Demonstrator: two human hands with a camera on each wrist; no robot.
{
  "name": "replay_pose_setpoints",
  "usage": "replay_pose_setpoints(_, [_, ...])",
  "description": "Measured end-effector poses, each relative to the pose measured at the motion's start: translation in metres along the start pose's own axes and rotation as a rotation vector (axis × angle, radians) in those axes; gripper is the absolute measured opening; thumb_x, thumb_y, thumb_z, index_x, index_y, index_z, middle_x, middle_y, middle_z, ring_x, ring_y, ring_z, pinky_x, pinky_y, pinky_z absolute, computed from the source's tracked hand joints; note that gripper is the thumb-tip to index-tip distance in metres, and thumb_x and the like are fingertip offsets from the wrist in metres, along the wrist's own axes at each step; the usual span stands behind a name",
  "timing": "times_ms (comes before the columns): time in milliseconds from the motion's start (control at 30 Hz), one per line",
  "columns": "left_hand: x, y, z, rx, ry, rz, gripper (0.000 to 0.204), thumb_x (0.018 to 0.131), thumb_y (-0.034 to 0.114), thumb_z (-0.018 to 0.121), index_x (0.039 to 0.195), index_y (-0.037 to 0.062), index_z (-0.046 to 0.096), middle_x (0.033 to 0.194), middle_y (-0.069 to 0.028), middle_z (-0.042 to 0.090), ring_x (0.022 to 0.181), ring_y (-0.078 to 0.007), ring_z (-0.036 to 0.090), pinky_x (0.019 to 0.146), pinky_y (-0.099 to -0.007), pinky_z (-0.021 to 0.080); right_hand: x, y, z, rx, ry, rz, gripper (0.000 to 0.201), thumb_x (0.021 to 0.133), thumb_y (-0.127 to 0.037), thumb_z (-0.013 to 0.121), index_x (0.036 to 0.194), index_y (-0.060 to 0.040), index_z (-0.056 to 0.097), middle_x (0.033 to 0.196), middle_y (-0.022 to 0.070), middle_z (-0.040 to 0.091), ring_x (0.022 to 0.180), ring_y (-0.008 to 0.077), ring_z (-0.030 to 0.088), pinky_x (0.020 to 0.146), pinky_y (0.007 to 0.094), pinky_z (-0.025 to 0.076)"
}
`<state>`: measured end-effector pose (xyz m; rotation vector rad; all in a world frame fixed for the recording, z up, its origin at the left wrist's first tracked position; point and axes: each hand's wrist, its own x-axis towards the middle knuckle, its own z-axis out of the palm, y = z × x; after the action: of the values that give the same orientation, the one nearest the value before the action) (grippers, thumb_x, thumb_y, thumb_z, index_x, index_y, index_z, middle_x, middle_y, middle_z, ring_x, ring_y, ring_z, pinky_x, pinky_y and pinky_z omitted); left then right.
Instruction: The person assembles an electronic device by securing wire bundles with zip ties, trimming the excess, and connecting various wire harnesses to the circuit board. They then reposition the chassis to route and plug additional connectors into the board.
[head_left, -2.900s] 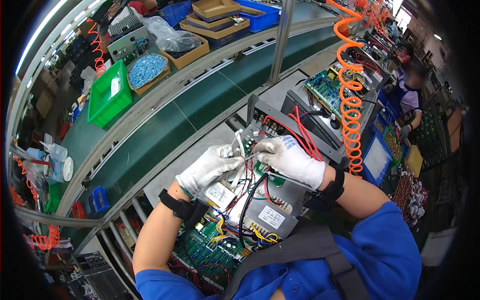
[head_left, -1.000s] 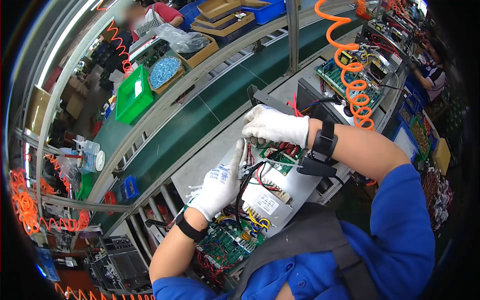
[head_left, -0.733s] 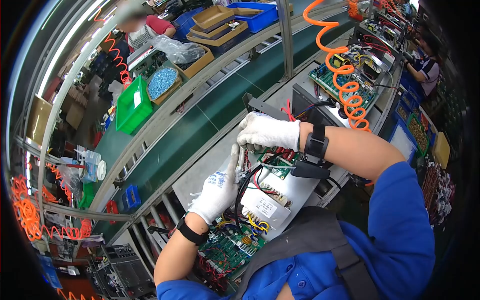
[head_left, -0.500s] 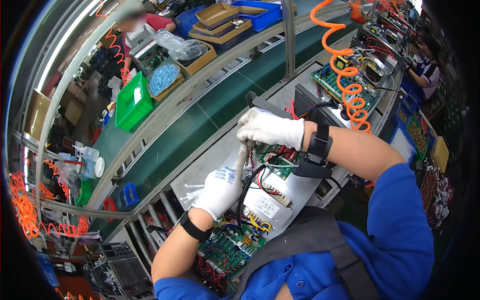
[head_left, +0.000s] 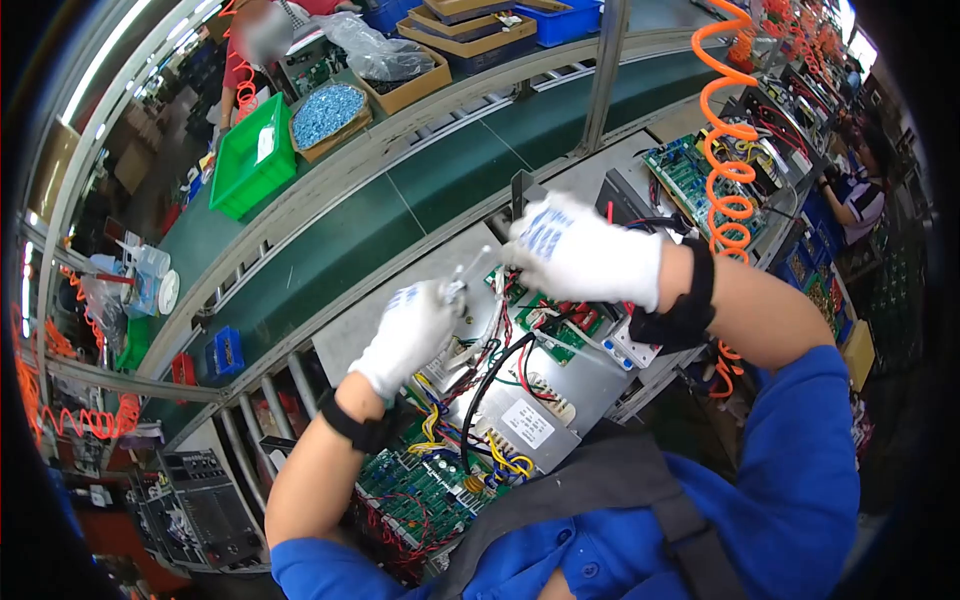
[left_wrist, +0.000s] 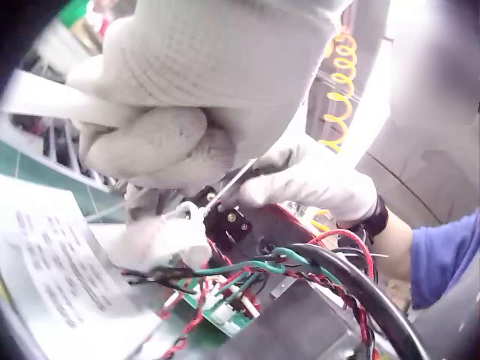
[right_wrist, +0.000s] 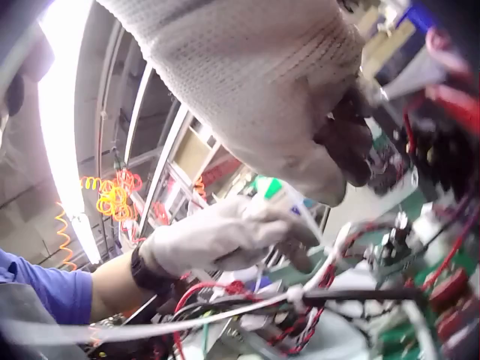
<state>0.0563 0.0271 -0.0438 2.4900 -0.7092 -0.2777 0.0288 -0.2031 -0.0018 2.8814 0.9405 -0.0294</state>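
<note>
At the left, the left hand (head_left: 405,328) curls its fingers round a white strip (left_wrist: 64,103), whose free end juts from the fist in the left wrist view. Just to the right of those fingers is the wire bundle (head_left: 499,318), red-and-black twisted leads and a pale sleeve, its long axis running away from the person's body. It lies between the two hands: the left flanks its middle, while the right looks nearer its far end. Right of the bundle, a black cable (head_left: 487,378) arcs toward the body. Farthest right, the right hand (head_left: 588,252) has its fingers bent beside a thin pale strip (left_wrist: 231,185); whether they pinch it, one cannot tell.
</note>
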Motion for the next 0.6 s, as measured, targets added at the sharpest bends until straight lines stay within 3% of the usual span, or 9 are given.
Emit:
replay_pose_setpoints(100, [0.013, 0.019, -0.001, -0.248, -0.523, -0.24, 0.029, 0.093, 0.028, 0.053, 0.096, 0.0011, 0.064, 0.068, -0.0131, 0.06, 0.064, -0.0231, 0.058, 0.064, -0.038, 0.046, 0.021, -0.009, 0.01, 0.656, -0.1, 0.146, 0.021, 0.086, -0.025, 0.061, 0.094, -0.0087, 0.072, 0.077, 0.0087, 0.069, 0.066, 0.0224, 0.065, 0.066, 0.036, 0.051])
replay_pose_setpoints(133, [0.013, 0.017, 0.003, -0.252, -0.521, -0.243, 0.029, 0.093, 0.028, 0.053, 0.096, 0.0011, 0.064, 0.068, -0.0131, 0.06, 0.064, -0.0231, 0.058, 0.064, -0.038, 0.046, 0.027, -0.006, 0.013, 0.832, -0.168, 0.199, 0.022, 0.088, -0.025, 0.06, 0.095, -0.0076, 0.072, 0.076, 0.0075, 0.069, 0.063, 0.018, 0.064, 0.062, 0.0315, 0.051])
replay_pose_setpoints(167, [0.011, 0.011, 0.01, -0.431, -0.496, -0.157, 0.03, 0.095, 0.03, 0.054, 0.089, 0.0022, 0.062, 0.064, -0.0082, 0.055, 0.057, -0.0149, 0.053, 0.053, -0.0325, 0.042, 0.028, -0.004, 0.015, 0.834, -0.169, 0.199, 0.022, 0.088, -0.025, 0.06, 0.095, -0.0076, 0.072, 0.076, 0.0075, 0.069, 0.063, 0.018, 0.064, 0.062, 0.0315, 0.051])
replay_pose_setpoints(233, [0.01, -0.008, 0.033, -0.605, -0.479, -0.075, 0.033, 0.096, 0.033, 0.056, 0.082, 0.0032, 0.06, 0.06, -0.0033, 0.051, 0.05, -0.0066, 0.048, 0.042, -0.027, 0.037, 0.028, 0.0, 0.02, 1.326, -0.235, 0.346, 0.025, 0.091, -0.025, 0.056, 0.092, -0.0039, 0.07, 0.076, 0.0062, 0.069, 0.06, 0.0111, 0.061, 0.055, 0.0238, 0.047])
replay_pose_setpoints(333, [0.017, -0.024, 0.063, 0.025, 0.13, 0.736, 0.019, 0.097, 0.019, 0.049, 0.095, 0.0018, 0.057, 0.062, -0.0082, 0.054, 0.054, -0.0242, 0.056, 0.052, -0.0373, 0.045, 0.024, -0.006, 0.027, 1.475, -0.257, 0.365, 0.029, 0.094, -0.026, 0.05, 0.089, -0.0026, 0.067, 0.079, 0.005, 0.069, 0.06, 0.0082, 0.059, 0.054, 0.0212, 0.045])
replay_pose_setpoints(367, [0.012, -0.023, 0.067, -0.094, -0.113, 0.329, 0.023, 0.095, 0.018, 0.046, 0.103, -0.0011, 0.056, 0.072, -0.0169, 0.062, 0.068, -0.0375, 0.062, 0.064, -0.0467, 0.049, 0.024, -0.004, 0.024, 1.462, -0.284, 0.351, 0.034, 0.095, -0.028, 0.048, 0.086, 0.0013, 0.062, 0.077, 0.0075, 0.067, 0.062, 0.0116, 0.059, 0.056, 0.0266, 0.046])
replay_pose_setpoints(400, [0.009, -0.004, 0.056, -0.099, -0.117, 0.325, 0.023, 0.095, 0.018, 0.046, 0.103, -0.0011, 0.056, 0.072, -0.0169, 0.062, 0.068, -0.0375, 0.062, 0.064, -0.0467, 0.049, 0.026, -0.001, 0.033, 1.464, -0.291, 0.354, 0.034, 0.095, -0.028, 0.048, 0.086, 0.0013, 0.062, 0.077, 0.0075, 0.067, 0.062, 0.0116, 0.059, 0.056, 0.0266, 0.046])
replay_pose_setpoints(467, [0.009, 0.021, 0.042, -0.023, -0.299, -0.039, 0.031, 0.094, 0.023, 0.048, 0.106, -0.0042, 0.056, 0.082, -0.0252, 0.065, 0.081, -0.0425, 0.064, 0.071, -0.0497, 0.049, 0.029, 0.002, 0.059, 1.138, -0.011, -0.028, 0.034, 0.095, -0.027, 0.049, 0.086, 0.0051, 0.059, 0.073, 0.0099, 0.063, 0.066, 0.0144, 0.059, 0.06, 0.0315, 0.047])
replay_pose_setpoints(600, [0.014, 0.023, 0.035, -0.107, -0.29, -0.002, 0.033, 0.092, 0.024, 0.052, 0.102, -0.0072, 0.058, 0.089, -0.0292, 0.064, 0.089, -0.0441, 0.063, 0.074, -0.048, 0.05, 0.031, 0.002, 0.047, 1.171, -0.031, 0.017, 0.029, 0.092, -0.023, 0.055, 0.091, 0.006, 0.058, 0.07, 0.0079, 0.058, 0.068, 0.0135, 0.057, 0.064, 0.0326, 0.048])
